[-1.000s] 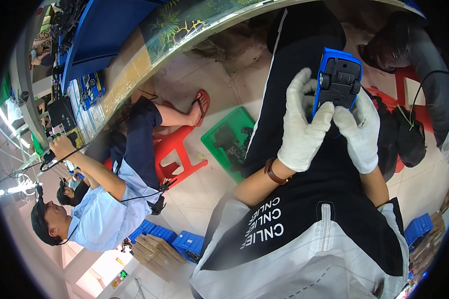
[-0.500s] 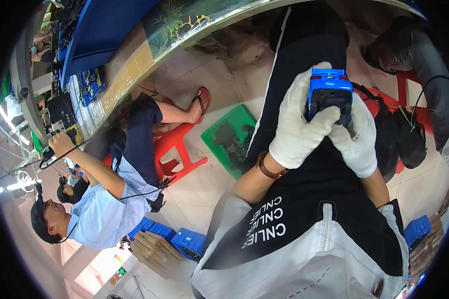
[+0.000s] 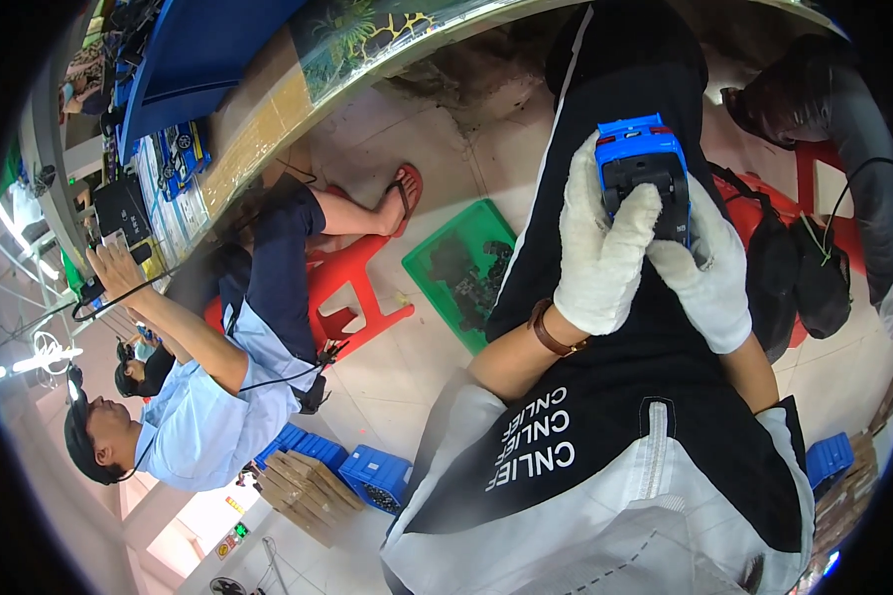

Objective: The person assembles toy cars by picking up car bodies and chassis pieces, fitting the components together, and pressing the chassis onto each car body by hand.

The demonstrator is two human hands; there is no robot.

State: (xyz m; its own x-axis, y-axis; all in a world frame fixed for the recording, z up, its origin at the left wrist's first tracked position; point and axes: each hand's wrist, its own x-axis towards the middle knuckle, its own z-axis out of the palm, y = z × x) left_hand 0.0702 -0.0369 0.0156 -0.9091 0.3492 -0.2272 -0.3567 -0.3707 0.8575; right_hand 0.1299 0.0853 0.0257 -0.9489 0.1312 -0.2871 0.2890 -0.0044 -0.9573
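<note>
Over my lap I hold a blue toy car (image 3: 637, 149) with its black underside turned up and its blue rear with red lights at the far end. Gripping its left side is my left hand (image 3: 602, 253) in a white glove, fingers behind the body and thumb pressed on the black underside. My right hand (image 3: 706, 283), gloved in white too, is curled round the car's right and near side. The wheels and most of the car's far face are hidden by the gloves.
A green tray (image 3: 435, 273) with black parts lies on the floor to the left, near a red stool (image 3: 352, 288) where a co-worker (image 3: 213, 382) in light blue sits. Blue crates (image 3: 375, 471) stand behind. Bags (image 3: 769, 273) are at right; the table edge (image 3: 397, 69) runs ahead.
The toy car has moved a little to the left and tilted, showing more of its black underside. My left thumb now lies straighter along it. The co-worker's hands have shifted.
</note>
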